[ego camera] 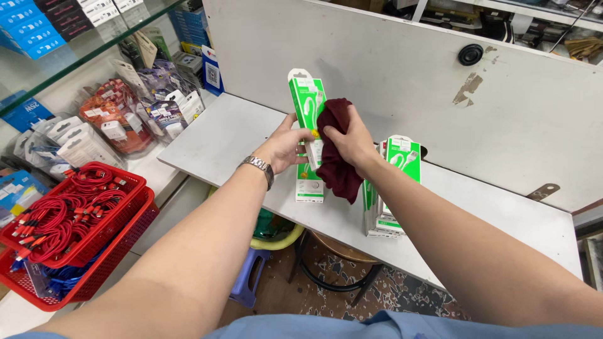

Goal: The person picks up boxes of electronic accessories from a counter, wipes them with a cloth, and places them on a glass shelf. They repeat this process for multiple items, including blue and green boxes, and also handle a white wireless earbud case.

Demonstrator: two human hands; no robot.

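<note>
The box (308, 135), a tall green-and-white pack, stood upright above the white shelf (213, 135), clear of its surface. The likeliest slip: the cloth (336, 160) pushing sideways could have twisted the box out of a light hold and dropped it, or swung it against the stack (391, 188) of like boxes just beside it and tipped that over. The left hand (284, 147) was closed round the box's left edge, fingers curled on it. The right hand (352, 141) was clamped on the dark red cloth, pressing it to the box's face
</note>
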